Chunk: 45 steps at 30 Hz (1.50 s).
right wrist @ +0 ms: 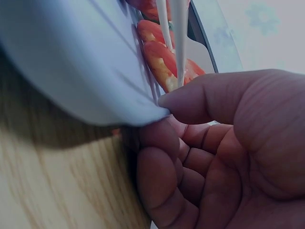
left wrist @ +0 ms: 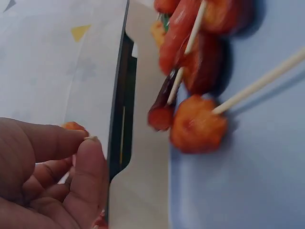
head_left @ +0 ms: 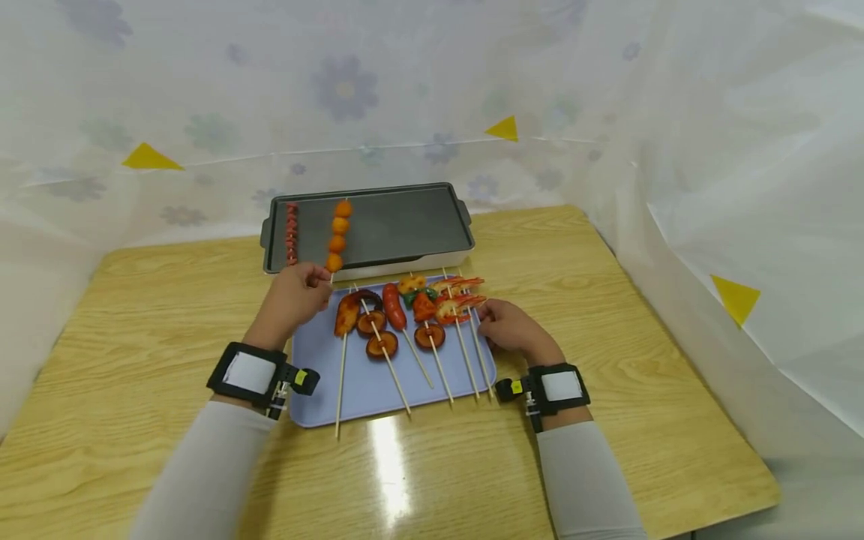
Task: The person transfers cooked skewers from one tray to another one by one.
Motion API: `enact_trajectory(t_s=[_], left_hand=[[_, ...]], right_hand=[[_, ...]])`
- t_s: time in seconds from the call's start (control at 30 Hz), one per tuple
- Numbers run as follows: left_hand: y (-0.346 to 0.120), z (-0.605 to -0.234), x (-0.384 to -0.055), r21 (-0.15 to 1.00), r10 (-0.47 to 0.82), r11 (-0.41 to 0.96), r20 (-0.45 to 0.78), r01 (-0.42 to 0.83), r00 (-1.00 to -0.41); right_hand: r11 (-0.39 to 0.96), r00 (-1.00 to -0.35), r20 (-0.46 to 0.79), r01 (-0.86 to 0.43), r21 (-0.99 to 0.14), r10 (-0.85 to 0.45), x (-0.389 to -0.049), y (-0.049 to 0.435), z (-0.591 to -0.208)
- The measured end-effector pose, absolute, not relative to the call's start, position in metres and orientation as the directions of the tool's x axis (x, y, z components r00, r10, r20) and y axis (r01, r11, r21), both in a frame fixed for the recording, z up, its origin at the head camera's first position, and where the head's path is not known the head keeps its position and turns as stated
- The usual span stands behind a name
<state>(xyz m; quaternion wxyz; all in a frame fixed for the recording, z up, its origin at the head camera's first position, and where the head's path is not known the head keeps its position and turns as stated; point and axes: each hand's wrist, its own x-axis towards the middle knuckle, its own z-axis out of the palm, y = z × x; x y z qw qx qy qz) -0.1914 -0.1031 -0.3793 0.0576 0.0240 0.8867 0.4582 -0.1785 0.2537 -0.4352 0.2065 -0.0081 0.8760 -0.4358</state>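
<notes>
Between thumb and forefinger my left hand [head_left: 295,298] pinches the stick end of a skewer of orange balls [head_left: 337,245], which reaches over the black griddle [head_left: 398,221]. In the left wrist view only a bit of that stick shows at the fingertips. My right hand [head_left: 509,328] grips the right rim of the lavender tray [head_left: 310,397], thumb on top and fingers beneath, as the right wrist view shows. On the tray lie several skewers: a sausage [head_left: 394,306], mushroom slices [head_left: 382,345], shrimp [head_left: 454,308] and a browned drumstick-like piece [head_left: 347,313].
A skewer of dark red pieces [head_left: 292,232] lies at the griddle's left end. The griddle stands behind the tray on a wooden table [head_left: 155,360]. Pale flowered sheeting [head_left: 405,90] with yellow triangles [head_left: 502,129] hangs behind and at the sides.
</notes>
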Motion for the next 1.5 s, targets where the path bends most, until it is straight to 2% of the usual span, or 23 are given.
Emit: enact_trajectory(t_s=[0.2, 0.53, 0.87, 1.13, 1.5], left_hand=[[-0.096, -0.397, -0.173, 0.816, 0.092, 0.563, 0.098, 0.133, -0.991], [-0.103, -0.416, -0.145, 0.857, 0.03, 0.494, 0.149, 0.144, -0.988], [-0.099, -0.413, -0.129, 0.885, -0.018, 0.457, 0.113, 0.092, -0.993], [-0.099, -0.404, -0.114, 0.887, 0.031, 0.455, 0.077, 0.082, -0.997], [-0.096, -0.411, -0.088, 0.831, -0.003, 0.555, -0.046, -0.04, -0.999]], right_hand=[[0.624, -0.915, -0.357, 0.169, -0.763, -0.189, -0.18, 0.253, -0.435], [0.626, -0.919, -0.347, 0.16, -0.763, -0.189, -0.182, 0.253, -0.435], [0.636, -0.92, -0.343, 0.153, -0.757, -0.187, -0.182, 0.256, -0.439], [0.628, -0.923, -0.326, 0.132, -0.767, -0.204, -0.18, 0.258, -0.439], [0.622, -0.92, -0.333, 0.139, -0.77, -0.207, -0.178, 0.256, -0.436]])
